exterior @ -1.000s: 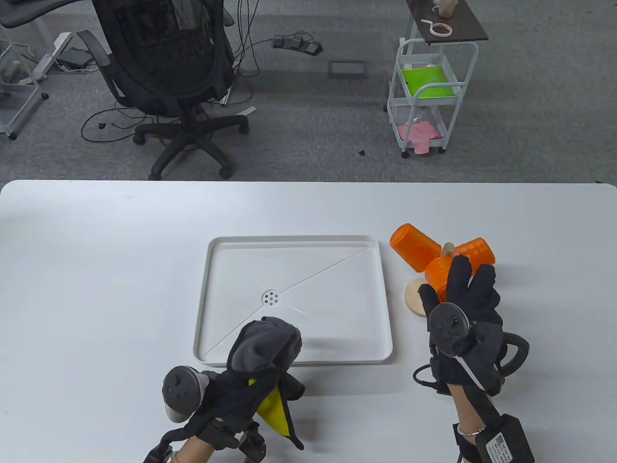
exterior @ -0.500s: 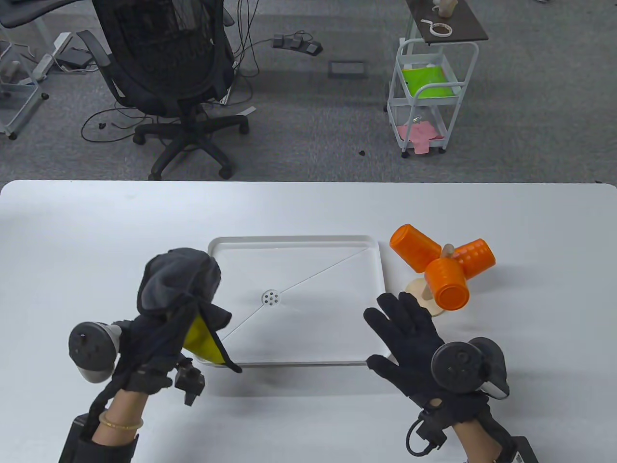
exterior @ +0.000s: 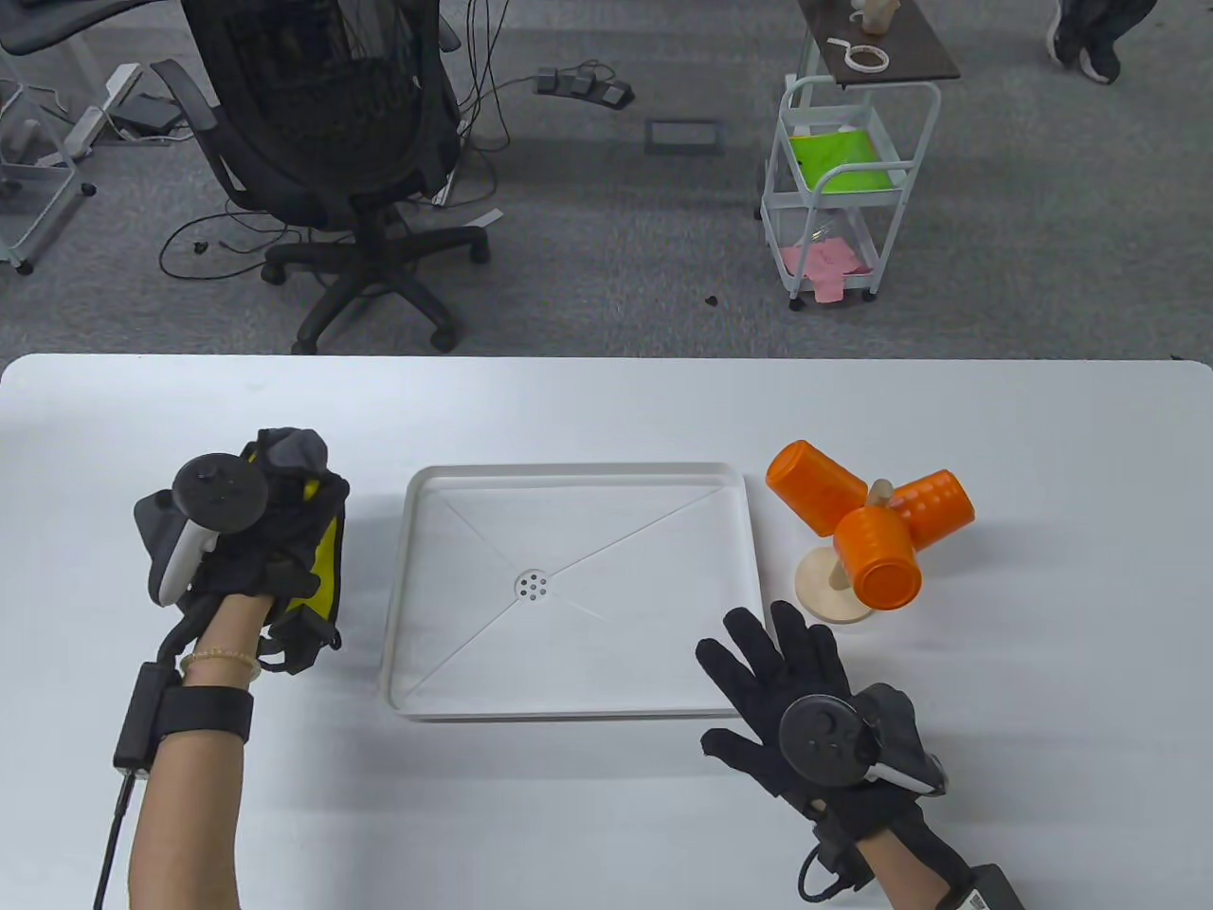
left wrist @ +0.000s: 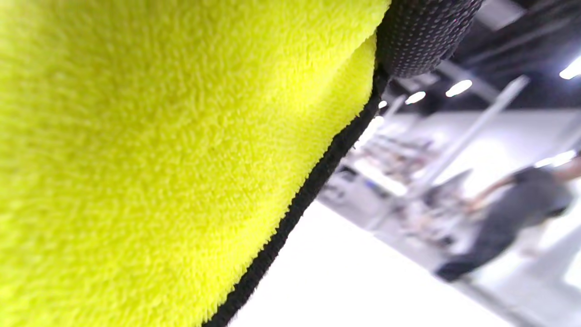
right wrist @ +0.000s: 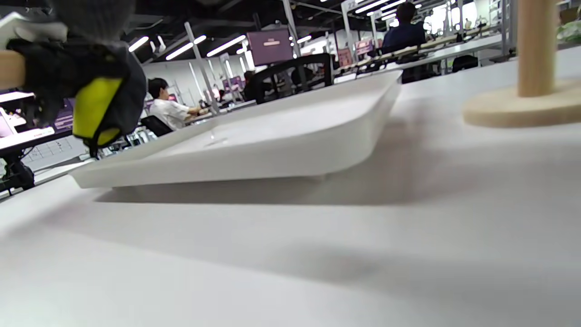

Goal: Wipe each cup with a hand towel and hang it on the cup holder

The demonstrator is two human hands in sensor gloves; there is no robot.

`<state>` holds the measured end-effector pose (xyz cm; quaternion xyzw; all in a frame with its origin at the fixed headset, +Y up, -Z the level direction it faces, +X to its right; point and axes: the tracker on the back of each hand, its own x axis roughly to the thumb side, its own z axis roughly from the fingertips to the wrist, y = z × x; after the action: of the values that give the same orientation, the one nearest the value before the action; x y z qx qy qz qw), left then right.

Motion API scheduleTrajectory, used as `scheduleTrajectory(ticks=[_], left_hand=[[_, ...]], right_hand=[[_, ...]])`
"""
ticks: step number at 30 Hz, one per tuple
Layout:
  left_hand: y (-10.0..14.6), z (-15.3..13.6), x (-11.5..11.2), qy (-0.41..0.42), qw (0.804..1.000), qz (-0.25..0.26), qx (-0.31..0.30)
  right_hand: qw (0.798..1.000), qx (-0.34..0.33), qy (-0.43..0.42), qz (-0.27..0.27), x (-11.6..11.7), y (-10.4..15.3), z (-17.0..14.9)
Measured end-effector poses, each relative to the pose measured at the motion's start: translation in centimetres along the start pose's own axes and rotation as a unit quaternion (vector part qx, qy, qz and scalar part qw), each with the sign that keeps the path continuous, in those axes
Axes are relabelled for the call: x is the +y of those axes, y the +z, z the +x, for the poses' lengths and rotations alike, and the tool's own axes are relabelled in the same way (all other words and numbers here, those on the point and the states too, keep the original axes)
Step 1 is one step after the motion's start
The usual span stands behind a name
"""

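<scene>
Cups (exterior: 872,517), orange, ribbed, hung on holder (exterior: 832,588)

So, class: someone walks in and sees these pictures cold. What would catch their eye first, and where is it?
Three bright orange cups hang on a wooden cup holder on the table, right of the white tray. Left of the tray, the left hand grips a yellow and grey towel. The right hand lies spread near the tray's front right corner, holding nothing.
</scene>
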<state>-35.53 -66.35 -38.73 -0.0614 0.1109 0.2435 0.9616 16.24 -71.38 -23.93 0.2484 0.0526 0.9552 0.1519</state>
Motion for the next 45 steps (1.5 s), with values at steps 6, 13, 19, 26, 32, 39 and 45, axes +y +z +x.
scheduleTrajectory(ticks=[6,13,19,26,32,39,45], left_hand=[[-1.8,-1.9,-3.0,-0.108,0.986,-0.085,0.092],[-2.5,-3.4,-5.6,-0.054,0.972,-0.186,0.136],[-2.3,-4.1,-6.4,0.002,0.96,-0.245,0.133],[-1.3,-4.6,-6.3,0.083,0.957,-0.253,0.111],[0.5,-4.3,-4.4,0.111,0.968,-0.201,0.104],[4.6,-2.1,-1.7,0.018,0.994,-0.104,0.024],[9.8,1.5,-2.6,-0.051,0.987,0.025,-0.151]], right_hand=[[1.0,0.005,-0.001,0.011,0.5,-0.2,-0.2],[1.0,-0.001,-0.005,0.011,0.5,-0.2,-0.2],[1.0,0.002,-0.008,0.012,0.6,-0.2,-0.4],[1.0,0.002,-0.01,0.012,0.5,-0.2,-0.4],[1.0,0.005,-0.016,0.018,0.3,-0.3,-0.6],[1.0,0.005,-0.008,0.028,0.0,-0.8,-0.6],[1.0,0.007,0.006,0.021,-1.1,-1.5,-0.3]])
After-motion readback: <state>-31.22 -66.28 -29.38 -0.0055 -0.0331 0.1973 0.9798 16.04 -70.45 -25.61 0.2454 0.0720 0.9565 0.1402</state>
